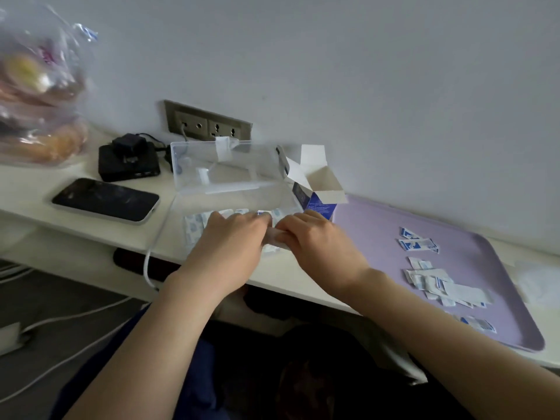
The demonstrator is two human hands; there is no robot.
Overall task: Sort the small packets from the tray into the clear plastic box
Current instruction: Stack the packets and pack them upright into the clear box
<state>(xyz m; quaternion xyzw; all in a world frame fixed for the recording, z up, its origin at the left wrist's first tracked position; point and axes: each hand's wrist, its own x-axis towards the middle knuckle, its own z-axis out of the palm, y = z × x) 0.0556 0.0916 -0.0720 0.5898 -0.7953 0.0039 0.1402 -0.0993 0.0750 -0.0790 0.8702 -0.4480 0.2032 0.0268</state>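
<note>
Okay so, right hand (315,237): fingers curled round a small white packet (275,238), gripping it just over the front of the box.
Left hand (230,237): knuckles up and fingers bent down into the box, right against the packet's other end. Fingertips are hidden, so I can't tell if it's actually pinching.
Clear plastic box (178,207): on the white desk (91,228), its lid (224,168) flipped open against the wall. A row of white-and-blue packets (194,228) is already inside.
Lilac rectangular tray (472,253): on the right, with loose blue-and-white packets (418,244) and a messier pile (439,283) nearer me.
Blue and white carton (318,197): flaps open, between box and tray.
Other stuff: black phone (106,200), black box with a plug adapter (127,162), wall sockets (209,124), clear bag of bread (39,95).
</note>
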